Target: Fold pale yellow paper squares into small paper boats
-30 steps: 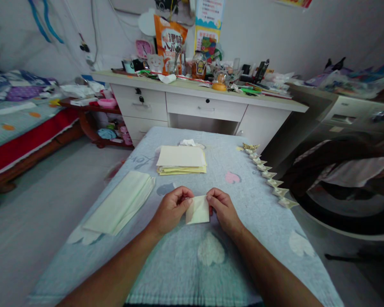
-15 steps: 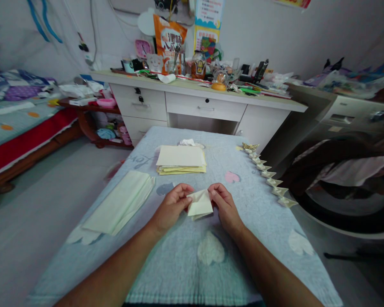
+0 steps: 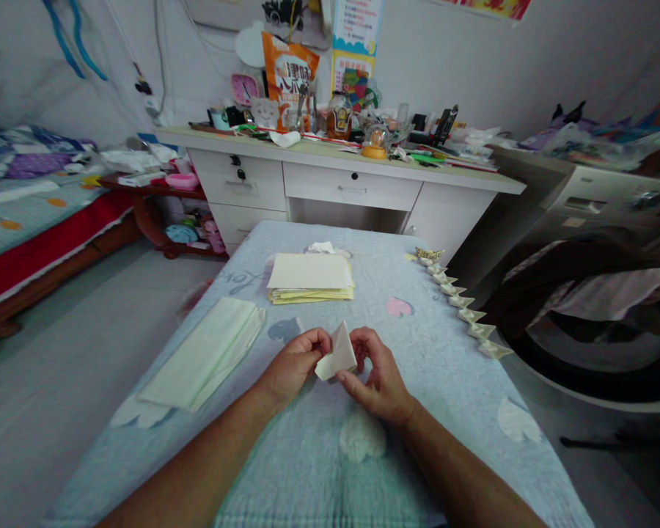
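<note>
A small folded sheet of cream paper [image 3: 337,355] is held above the cloth, its top drawn to a point. My left hand [image 3: 300,363] pinches its left edge between thumb and fingers. On the other side, my right hand [image 3: 377,378] curves around the paper, thumb at the lower corner and fingers behind the right edge. Beyond my hands lies a stack of cream and yellow paper sheets [image 3: 311,273]. To the left rests a folded pale green paper or cloth bundle [image 3: 203,352]. A row of folded paper boats [image 3: 470,315] runs along the table's right edge.
A blue patterned cloth [image 3: 286,469] covers the table. A crumpled white tissue [image 3: 322,248] lies behind the stack. Farther back stands a white desk [image 3: 352,187] crowded with jars and small items. At right is a washing machine [image 3: 588,213], at left a bed [image 3: 44,213].
The folded paper has been turned, so its flat top edge now shows as a peak. My right hand has shifted from the upper right corner to the lower right, its thumb below.
</note>
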A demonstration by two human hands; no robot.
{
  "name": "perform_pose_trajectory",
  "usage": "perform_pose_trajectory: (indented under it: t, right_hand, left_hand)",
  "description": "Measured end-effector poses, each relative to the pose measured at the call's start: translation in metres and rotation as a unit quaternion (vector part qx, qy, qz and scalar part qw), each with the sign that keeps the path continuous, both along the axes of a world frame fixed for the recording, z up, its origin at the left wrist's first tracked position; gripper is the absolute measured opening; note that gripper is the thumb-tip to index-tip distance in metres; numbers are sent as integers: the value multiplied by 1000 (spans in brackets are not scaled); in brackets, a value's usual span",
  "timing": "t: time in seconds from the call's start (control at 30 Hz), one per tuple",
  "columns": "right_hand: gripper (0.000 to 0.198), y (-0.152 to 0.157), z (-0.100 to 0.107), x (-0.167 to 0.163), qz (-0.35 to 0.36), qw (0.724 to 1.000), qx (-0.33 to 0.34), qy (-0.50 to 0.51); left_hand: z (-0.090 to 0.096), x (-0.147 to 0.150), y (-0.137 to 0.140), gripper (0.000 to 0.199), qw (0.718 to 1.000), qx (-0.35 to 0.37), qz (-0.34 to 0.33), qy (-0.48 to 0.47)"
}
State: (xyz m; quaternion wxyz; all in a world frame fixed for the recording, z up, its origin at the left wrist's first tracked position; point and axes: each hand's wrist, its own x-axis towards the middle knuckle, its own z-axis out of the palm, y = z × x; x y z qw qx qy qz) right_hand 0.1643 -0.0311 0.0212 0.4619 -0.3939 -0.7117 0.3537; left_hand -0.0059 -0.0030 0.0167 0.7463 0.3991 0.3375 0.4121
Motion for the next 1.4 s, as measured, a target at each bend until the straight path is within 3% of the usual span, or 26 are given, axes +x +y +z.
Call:
perform_pose_trajectory:
  t: [0.27, 0.6, 0.7, 0.83, 0.97, 1.17, 1.4]
  right_hand:
    - [37, -1, 6, 1, 13, 994, 88, -59]
    - [22, -3, 11, -1, -45, 975, 183, -118]
    - [18, -2, 11, 0, -80, 972, 184, -120]
    - [13, 1, 5, -1, -107, 982, 129, -84]
    - [29, 5, -4, -2, -137, 986, 79, -55]
    - [41, 10, -9, -1, -163, 967, 163, -112]
    - [44, 9, -7, 1, -131, 958, 184, -179]
  left_hand:
    - [-3, -1, 0, 17, 1000, 5, -1, 5]
    - [0, -1, 0, 12, 997, 37, 10, 73]
    - [-1, -3, 1, 8, 996, 43, 2, 77]
    - [1, -5, 1, 6, 998, 48, -9, 51]
    - [1, -4, 1, 14, 997, 68, 10, 44]
    - [-1, -3, 2, 18, 993, 83, 42, 66]
    - [-2, -3, 2, 13, 986, 104, 76, 104]
